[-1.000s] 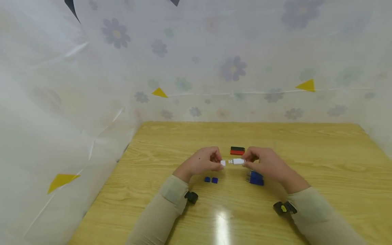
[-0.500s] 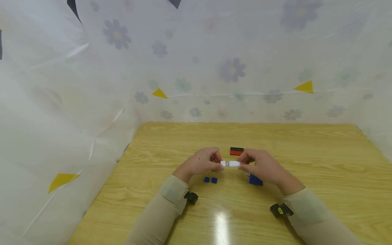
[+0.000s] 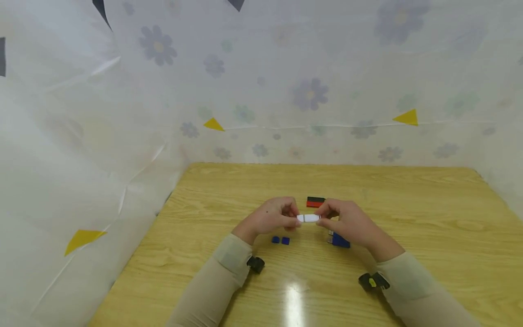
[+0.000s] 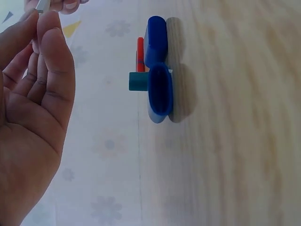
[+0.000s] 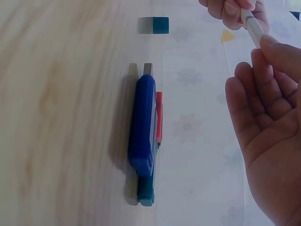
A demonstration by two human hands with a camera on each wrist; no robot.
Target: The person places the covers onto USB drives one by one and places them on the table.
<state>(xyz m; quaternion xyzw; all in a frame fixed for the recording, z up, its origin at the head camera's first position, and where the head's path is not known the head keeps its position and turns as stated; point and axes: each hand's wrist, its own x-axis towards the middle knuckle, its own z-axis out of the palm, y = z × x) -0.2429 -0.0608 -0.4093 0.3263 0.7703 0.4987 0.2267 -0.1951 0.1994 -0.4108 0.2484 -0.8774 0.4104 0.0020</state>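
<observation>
You are holding a small white USB stick between your two hands, raised above the wooden table. Your left hand is pinching its white cap between thumb and fingertip; your right hand is pinching the tail of the body the same way. The stick's long axis is running left to right, straight from one pinch to the other, so the cap is lying in line with the body. The two parts are meeting end to end, with a narrow grey band showing between them; you cannot tell from this whether the cap is fully seated. Two blue caps are resting on the near side of your left hand. Blue sticks are lying partly behind your right hand, plugs pointing left. A black-and-red item is lying beyond the white stick.
</observation>
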